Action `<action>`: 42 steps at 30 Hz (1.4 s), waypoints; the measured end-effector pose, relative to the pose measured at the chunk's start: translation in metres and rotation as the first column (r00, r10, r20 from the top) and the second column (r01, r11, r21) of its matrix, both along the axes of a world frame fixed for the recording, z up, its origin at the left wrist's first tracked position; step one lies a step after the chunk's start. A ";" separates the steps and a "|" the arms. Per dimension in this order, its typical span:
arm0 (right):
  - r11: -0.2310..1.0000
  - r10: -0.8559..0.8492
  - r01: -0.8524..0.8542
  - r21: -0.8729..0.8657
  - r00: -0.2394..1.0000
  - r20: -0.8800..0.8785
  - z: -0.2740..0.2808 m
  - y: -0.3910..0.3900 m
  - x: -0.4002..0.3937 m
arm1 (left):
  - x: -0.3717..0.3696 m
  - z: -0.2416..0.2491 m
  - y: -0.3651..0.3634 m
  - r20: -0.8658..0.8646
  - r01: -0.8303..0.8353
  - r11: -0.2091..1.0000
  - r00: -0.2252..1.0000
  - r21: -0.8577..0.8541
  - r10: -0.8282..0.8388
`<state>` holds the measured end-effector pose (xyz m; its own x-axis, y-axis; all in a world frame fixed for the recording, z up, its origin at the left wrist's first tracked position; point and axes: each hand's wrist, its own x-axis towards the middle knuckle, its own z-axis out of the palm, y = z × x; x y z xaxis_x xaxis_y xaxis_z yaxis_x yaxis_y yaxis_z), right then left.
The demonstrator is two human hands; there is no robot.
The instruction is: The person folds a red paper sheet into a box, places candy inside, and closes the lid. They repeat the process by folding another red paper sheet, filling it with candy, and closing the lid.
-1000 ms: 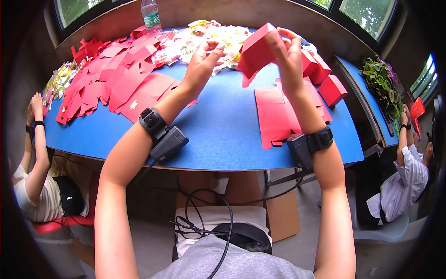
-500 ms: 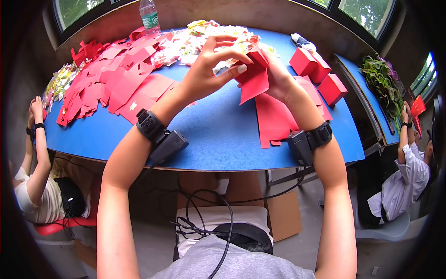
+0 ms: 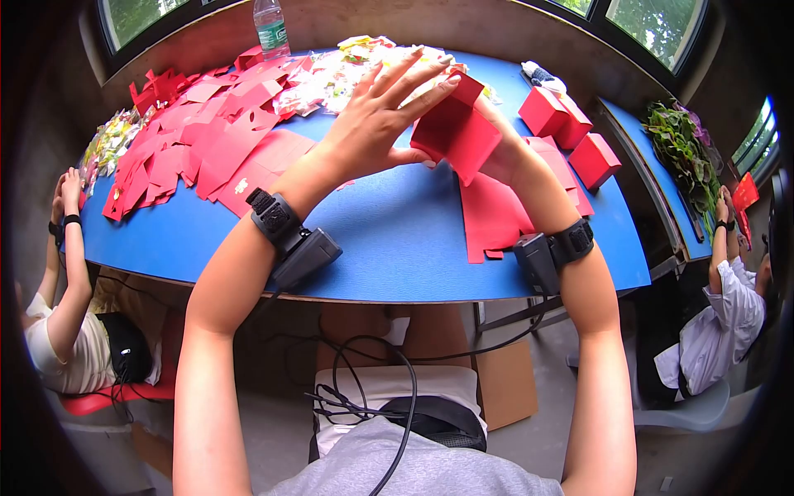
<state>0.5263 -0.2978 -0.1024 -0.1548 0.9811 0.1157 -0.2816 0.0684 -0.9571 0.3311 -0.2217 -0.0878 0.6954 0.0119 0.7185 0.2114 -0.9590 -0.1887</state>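
A partly folded red paper box (image 3: 457, 131) is held up above the blue table, one side tilted toward me. My right hand (image 3: 499, 157) supports it from behind and the right; most of those fingers are hidden by the box. On the box's left side, my left hand (image 3: 382, 116) is open, its fingers stretched and spread. Its index fingertip lies at the upper edge of the box and its thumb at the lower left corner. Below the right forearm lie flat red paper sheets (image 3: 490, 217). Three folded red boxes (image 3: 594, 161) stand to the right of them.
On the blue table (image 3: 380, 240), many red cut-outs (image 3: 223, 149) spread at left. Wrapped sweets (image 3: 310, 93) are heaped behind, near a water bottle (image 3: 271, 33). Co-workers sit at left (image 3: 87, 339) and right (image 3: 719, 318). Black cables (image 3: 411, 380) hang over my lap.
My left fingers have straightened and spread from a pinch on the paper. The red piece has turned and opened into a box shape, slightly further right.
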 end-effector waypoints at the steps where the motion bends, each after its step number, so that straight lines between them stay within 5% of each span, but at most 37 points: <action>1: 0.996 0.007 -0.004 -0.084 0.999 0.034 0.004 -0.002 -0.001 | 0.000 0.000 0.000 -0.001 0.000 1.000 1.000 0.000 0.000; 5: 0.995 -0.033 0.049 -0.087 0.985 0.171 0.012 -0.014 -0.013 | -0.001 0.002 0.001 0.027 0.078 0.996 0.997 -0.044 -0.077; 7: 0.989 0.017 0.050 -0.141 0.899 0.437 0.012 -0.013 -0.008 | -0.002 0.003 0.001 0.033 0.097 0.994 0.995 -0.043 -0.096; 11: 0.975 -0.034 0.160 -0.153 0.789 0.613 0.028 -0.011 -0.010 | -0.004 0.002 0.000 -0.008 0.031 0.944 0.999 -0.329 -0.036; 13: 0.818 -0.545 0.521 0.243 0.568 0.616 0.034 -0.002 -0.008 | -0.002 -0.004 0.006 -0.072 0.024 0.866 0.995 -0.500 -0.069; 15: 0.647 -0.733 0.421 0.636 0.573 0.367 0.041 -0.007 -0.005 | 0.002 -0.010 0.006 -0.108 0.011 0.821 0.990 -0.571 -0.089; 17: 0.437 -0.836 0.171 0.883 0.439 0.329 0.047 -0.011 -0.008 | 0.006 -0.016 0.007 -0.105 0.028 0.777 0.987 -0.628 -0.121; 18: 0.447 -0.812 0.072 0.892 0.451 0.371 0.048 -0.013 -0.013 | 0.009 -0.020 0.008 -0.049 0.090 0.759 0.986 -0.645 -0.159; 21: 0.621 -0.662 -0.180 0.763 0.401 0.633 0.041 -0.016 -0.024 | 0.010 -0.024 0.014 -0.028 0.126 0.730 0.980 -0.672 -0.195; 23: 0.744 -0.631 -0.120 0.658 0.200 0.750 0.029 -0.012 -0.017 | 0.009 -0.021 0.012 0.027 0.204 0.605 0.957 -0.769 -0.289; 24: 0.744 -0.631 -0.119 0.658 0.201 0.750 0.026 -0.011 -0.013 | 0.008 -0.021 0.013 -0.023 0.158 0.644 0.965 -0.749 -0.262; 26: 0.937 -0.274 -0.047 0.346 0.514 0.813 0.022 -0.007 -0.004 | 0.007 -0.022 0.013 -0.056 0.123 0.642 0.966 -0.757 -0.251; 31: 0.949 -0.165 -0.129 0.288 0.576 0.800 0.009 -0.002 -0.001 | 0.001 -0.015 0.016 -0.150 0.029 0.638 0.963 -0.770 -0.225; 34: 0.959 -0.183 -0.062 0.277 0.611 0.770 0.009 -0.002 -0.004 | -0.017 -0.002 0.041 -0.191 0.095 0.591 0.895 -0.801 -0.403; 35: 0.961 -0.178 -0.070 0.268 0.584 0.792 0.010 -0.002 -0.005 | -0.022 0.001 0.055 -0.150 0.064 0.533 0.925 -0.844 -0.349; 37: 0.962 -0.173 -0.080 0.261 0.559 0.811 0.011 -0.001 -0.006 | -0.032 -0.005 0.084 -0.105 -0.030 0.644 0.991 -0.765 -0.078; 38: 0.963 -0.176 -0.074 0.258 0.554 0.814 0.011 -0.001 -0.006 | -0.040 -0.019 0.100 -0.107 -0.034 0.645 0.992 -0.763 -0.074; 40: 0.963 -0.182 -0.067 0.260 0.549 0.816 0.011 -0.002 -0.006 | -0.051 -0.039 0.118 -0.180 -0.257 0.901 0.962 -0.350 0.205; 42: 0.969 -0.144 -0.077 0.234 0.592 0.793 0.010 -0.002 -0.009 | -0.050 -0.047 0.113 -0.267 -0.289 0.859 0.945 -0.423 0.187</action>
